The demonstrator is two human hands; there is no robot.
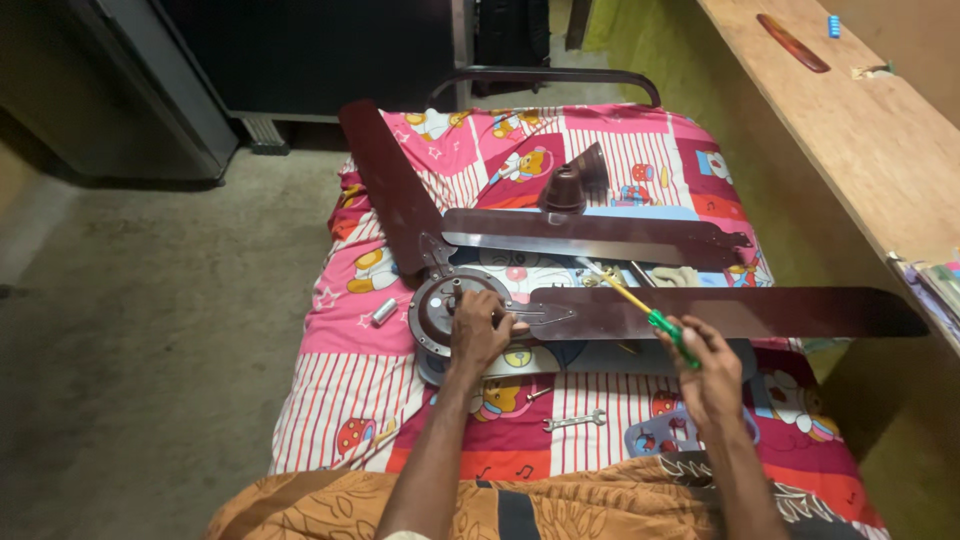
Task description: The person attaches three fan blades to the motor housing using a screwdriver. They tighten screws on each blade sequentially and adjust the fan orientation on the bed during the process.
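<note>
Three long dark-brown metal fan blades [700,312] fan out from the round grey metal motor hub [445,312] I am working on; the hub lies flat near the middle of a bed covered with a pink, red and white cartoon-print sheet [330,400]. My left hand [480,330] sits on top of the hub, fingers curled down and pressed against its face beside the root of the nearest blade. My right hand [712,372] is closed around the green handle of a yellow-shafted screwdriver [640,308], which slants up and left, its tip over the blade bracket just right of the hub.

One blade runs up-left toward the bed's head, one lies across the sheet behind the hub, and the nearest stretches right, past the bed edge. A dark-brown bell-shaped canopy cup [565,188] stands behind the middle blade. A small silver cylinder [384,311] lies left of the hub, and a silver open-ended spanner [574,421] rests on the sheet between my forearms, with a small bolt [538,394] near it. Along the right runs a bare wooden shelf [850,130]; grey concrete floor [130,350] is to the left.

Both forearms reach forward from my lap, which is wrapped in orange patterned cloth [330,505]; the left wrist is straight, the right bent slightly inward.
</note>
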